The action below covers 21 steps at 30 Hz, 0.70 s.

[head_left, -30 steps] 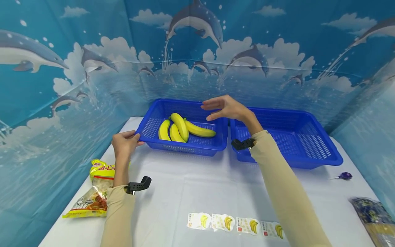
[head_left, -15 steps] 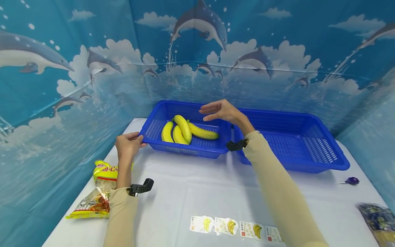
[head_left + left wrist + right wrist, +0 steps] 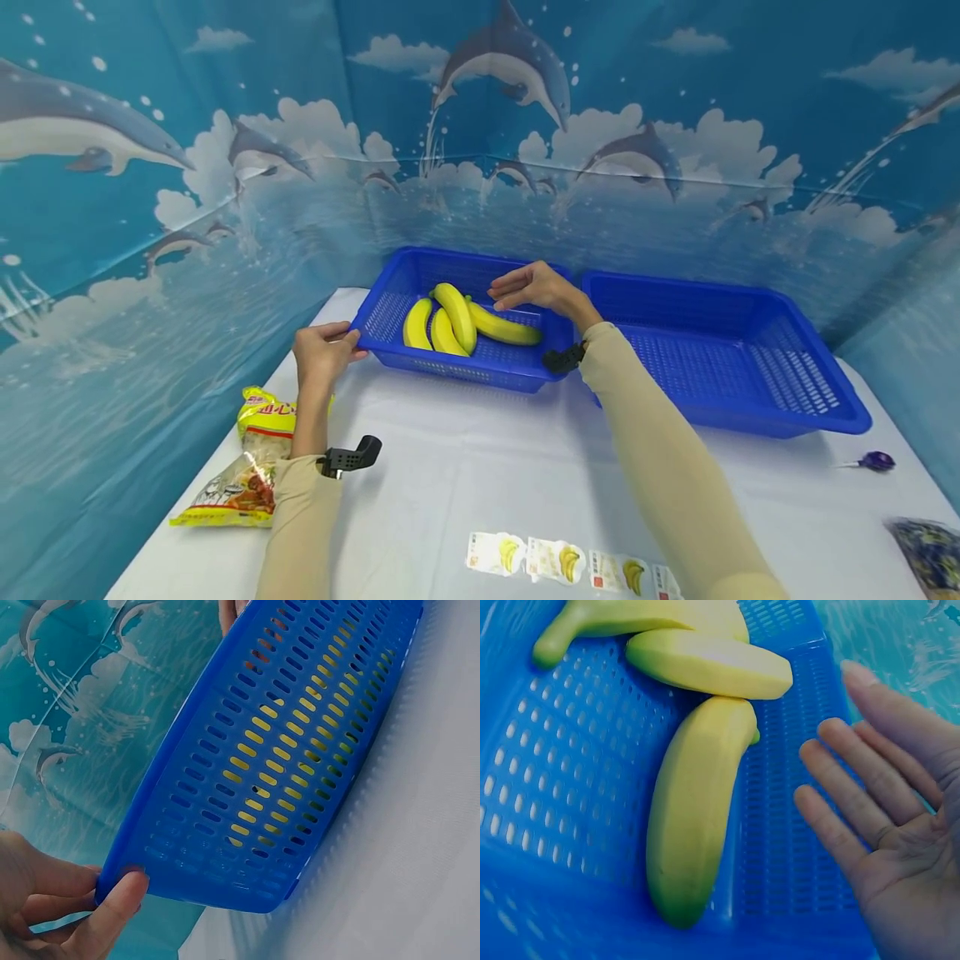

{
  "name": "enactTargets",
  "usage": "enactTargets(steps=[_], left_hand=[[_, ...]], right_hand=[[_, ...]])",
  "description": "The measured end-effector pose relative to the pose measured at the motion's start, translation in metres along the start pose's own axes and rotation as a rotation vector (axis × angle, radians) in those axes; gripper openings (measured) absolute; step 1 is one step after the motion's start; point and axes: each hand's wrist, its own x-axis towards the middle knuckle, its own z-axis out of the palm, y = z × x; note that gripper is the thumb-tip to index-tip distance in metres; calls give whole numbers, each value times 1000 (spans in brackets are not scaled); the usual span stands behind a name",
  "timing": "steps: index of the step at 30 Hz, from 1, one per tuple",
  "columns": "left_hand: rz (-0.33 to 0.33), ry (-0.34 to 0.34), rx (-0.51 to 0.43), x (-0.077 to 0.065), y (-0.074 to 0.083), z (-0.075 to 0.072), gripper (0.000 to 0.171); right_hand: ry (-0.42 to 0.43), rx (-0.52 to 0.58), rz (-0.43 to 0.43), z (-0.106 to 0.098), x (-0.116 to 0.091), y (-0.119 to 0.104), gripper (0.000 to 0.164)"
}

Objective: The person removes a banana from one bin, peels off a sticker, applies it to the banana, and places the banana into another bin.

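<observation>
My left hand (image 3: pixel 322 350) pinches the left front corner of a blue plastic basket (image 3: pixel 517 381) between thumb and fingers. In the left wrist view, thumb and fingers lie on either side of the basket's rim (image 3: pixel 124 874). Several yellow bananas (image 3: pixel 513 331) lie in that basket, some overlapping at its left side. My right hand (image 3: pixel 542 285) hangs over the basket's back right part and holds nothing. The right wrist view shows that palm with its fingers (image 3: pixel 832 825) extended, apart from the nearest banana (image 3: pixel 694 817).
A second blue basket (image 3: pixel 750 421) stands at the right. Food packets (image 3: pixel 247 467) lie at the left, partly behind my left arm. Banana-picture labels (image 3: pixel 555 560) line the front, the right one partly under my sleeve. A lollipop (image 3: pixel 876 461) and dark packet (image 3: pixel 930 554) are far right.
My right hand has come down and slightly left over the basket of bananas. My left hand keeps its hold on the corner. The whole head view has shifted a little.
</observation>
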Motion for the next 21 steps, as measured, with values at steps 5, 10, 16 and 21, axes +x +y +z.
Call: enactTargets(steps=[5, 10, 16, 21], left_hand=[[11, -5, 8, 1, -2, 3, 41], [25, 10, 12, 1, -4, 1, 40], [31, 0, 26, 1, -5, 2, 41], [29, 4, 26, 2, -4, 1, 41]], right_hand=[[-20, 6, 19, 4, 6, 6, 50], [-62, -43, -8, 12, 16, 4, 52], [-69, -42, 15, 12, 25, 7, 57], [-60, -20, 30, 13, 31, 13, 57]])
